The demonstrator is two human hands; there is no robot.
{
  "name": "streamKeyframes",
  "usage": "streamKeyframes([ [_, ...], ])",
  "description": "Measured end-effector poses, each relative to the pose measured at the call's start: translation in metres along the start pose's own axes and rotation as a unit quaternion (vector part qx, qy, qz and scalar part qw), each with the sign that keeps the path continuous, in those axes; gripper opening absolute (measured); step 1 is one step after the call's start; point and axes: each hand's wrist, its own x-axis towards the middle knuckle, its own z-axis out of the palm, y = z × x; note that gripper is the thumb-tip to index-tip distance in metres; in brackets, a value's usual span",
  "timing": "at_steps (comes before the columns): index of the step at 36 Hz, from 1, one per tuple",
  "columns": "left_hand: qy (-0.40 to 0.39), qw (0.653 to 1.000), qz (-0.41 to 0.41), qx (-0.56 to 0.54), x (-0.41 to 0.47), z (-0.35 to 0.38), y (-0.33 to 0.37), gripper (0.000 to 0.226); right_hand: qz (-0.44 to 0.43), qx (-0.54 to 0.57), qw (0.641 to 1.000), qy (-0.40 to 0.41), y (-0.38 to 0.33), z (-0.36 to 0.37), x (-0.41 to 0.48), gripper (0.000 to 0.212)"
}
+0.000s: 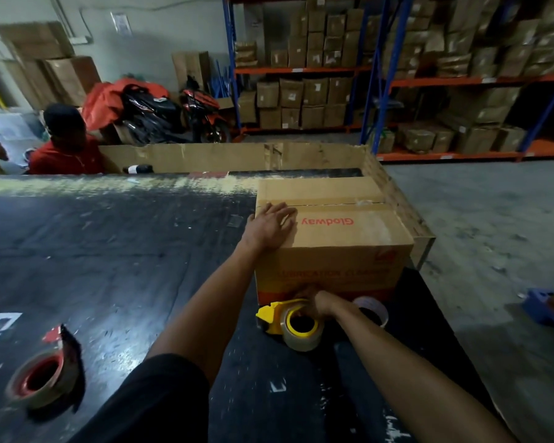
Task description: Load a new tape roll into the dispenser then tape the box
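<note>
Dispenser, yellow and loaded with a clear tape roll, lies on its side on the dark table, its round opening facing up, just in front of the box's near wall. Close by on its right sits a second, pale roll, partly hidden by the right forearm. Farther left lies a red-cored dispenser, well apart. Behind the table a cardboard wall stands, with shelves of cartons beyond. The box, brown with red lettering, has closed flaps. The left hand rests flat and open on its top; the right hand closes on the dispenser against the box.
</note>
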Motion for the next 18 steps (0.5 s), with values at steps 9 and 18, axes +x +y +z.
streamKeyframes([
  [9, 0.025, 1.000, -0.001, 0.011, -0.003, 0.002, 0.003, 0.051, -0.044, -0.008, 0.995, 0.089, -0.003, 0.011, -0.021, 0.050],
  [18, 0.154, 0.988, 0.013, 0.023, -0.029, -0.007, 0.009, 0.043, -0.079, -0.049, 0.986, 0.137, 0.009, -0.002, -0.083, 0.058],
])
